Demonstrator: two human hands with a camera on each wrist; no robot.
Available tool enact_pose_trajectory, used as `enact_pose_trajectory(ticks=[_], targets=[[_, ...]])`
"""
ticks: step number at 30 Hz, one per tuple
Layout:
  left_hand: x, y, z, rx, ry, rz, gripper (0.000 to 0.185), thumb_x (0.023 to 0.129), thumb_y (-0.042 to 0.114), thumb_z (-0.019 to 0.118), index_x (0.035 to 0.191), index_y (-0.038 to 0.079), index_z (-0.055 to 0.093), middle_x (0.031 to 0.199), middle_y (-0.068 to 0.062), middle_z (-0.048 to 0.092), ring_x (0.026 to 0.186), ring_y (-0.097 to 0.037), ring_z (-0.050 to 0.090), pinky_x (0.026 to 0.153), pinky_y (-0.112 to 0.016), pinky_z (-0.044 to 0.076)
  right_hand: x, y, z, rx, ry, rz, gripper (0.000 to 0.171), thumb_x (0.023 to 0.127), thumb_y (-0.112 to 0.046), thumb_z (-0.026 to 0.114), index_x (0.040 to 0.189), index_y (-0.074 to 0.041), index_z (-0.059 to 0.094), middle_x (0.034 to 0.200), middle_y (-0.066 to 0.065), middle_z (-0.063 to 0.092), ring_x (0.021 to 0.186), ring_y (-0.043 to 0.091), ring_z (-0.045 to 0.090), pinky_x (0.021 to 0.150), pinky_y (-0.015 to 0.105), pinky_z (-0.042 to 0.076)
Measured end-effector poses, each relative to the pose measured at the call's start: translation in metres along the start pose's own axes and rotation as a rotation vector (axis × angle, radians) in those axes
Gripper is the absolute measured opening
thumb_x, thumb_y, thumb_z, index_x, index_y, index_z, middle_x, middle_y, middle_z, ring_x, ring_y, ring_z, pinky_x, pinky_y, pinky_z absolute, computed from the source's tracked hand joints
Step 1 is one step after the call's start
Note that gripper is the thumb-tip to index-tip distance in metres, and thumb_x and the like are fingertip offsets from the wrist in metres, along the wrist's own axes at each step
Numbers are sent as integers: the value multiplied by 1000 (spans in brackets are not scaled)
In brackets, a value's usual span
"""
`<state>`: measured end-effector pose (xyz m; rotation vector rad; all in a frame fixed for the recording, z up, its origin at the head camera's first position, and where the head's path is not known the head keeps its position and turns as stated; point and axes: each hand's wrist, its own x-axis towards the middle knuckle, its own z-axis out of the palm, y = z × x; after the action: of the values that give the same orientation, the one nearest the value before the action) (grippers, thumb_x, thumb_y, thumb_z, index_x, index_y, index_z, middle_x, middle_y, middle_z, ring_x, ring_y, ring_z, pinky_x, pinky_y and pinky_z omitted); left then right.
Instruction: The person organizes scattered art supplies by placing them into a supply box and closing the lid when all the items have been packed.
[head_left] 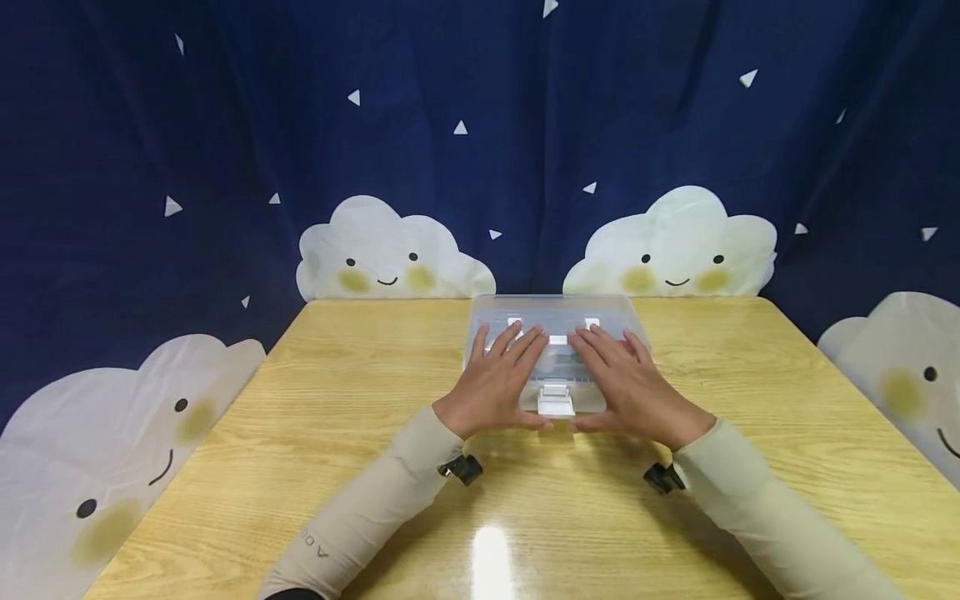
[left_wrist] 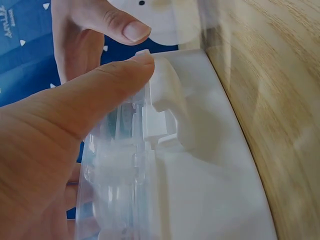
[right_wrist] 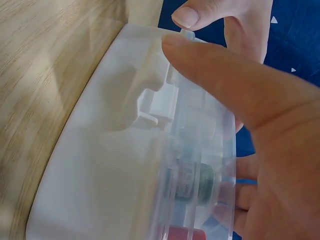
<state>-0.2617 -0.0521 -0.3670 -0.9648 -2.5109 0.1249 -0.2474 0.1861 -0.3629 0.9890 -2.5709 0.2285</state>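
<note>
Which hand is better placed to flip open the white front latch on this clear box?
Probably either: left hand and right hand both lie flat on the clear box, thumbs flanking the white latch evenly.

Brightly and evenly lit from overhead, with white glare on the glossy bench [head_left: 491, 546] near the front edge. Soft shadows beneath both sleeves. Wide-angle bending at the edges; wrist views blurred close up.

box [head_left: 555, 333] contents blurred, partly hidden by fingers [head_left: 517, 342]
</note>
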Motion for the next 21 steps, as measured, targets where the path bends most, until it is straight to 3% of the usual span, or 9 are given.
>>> enact_pose_trajectory(ticks=[15, 21], targets=[[1, 1, 1, 54, -7, -13, 117, 65, 78, 67, 152, 9, 26, 156, -7, 30, 143, -32, 23, 110, -63, 20, 2, -2, 11, -130, 77, -23, 123, 54, -59, 87, 144, 3, 32, 146, 23, 37, 135, 39, 32, 106, 67, 18], [1, 2, 4, 54, 2, -16, 115, 66, 74, 70, 151, 9, 28, 155, -7, 32, 142, -32, 25, 110, -63, 21, 2, -2, 13, -144, 97, -29, 118, 56, -55, 88, 143, 3, 34, 143, 25, 39, 133, 39, 34, 104, 68, 20]])
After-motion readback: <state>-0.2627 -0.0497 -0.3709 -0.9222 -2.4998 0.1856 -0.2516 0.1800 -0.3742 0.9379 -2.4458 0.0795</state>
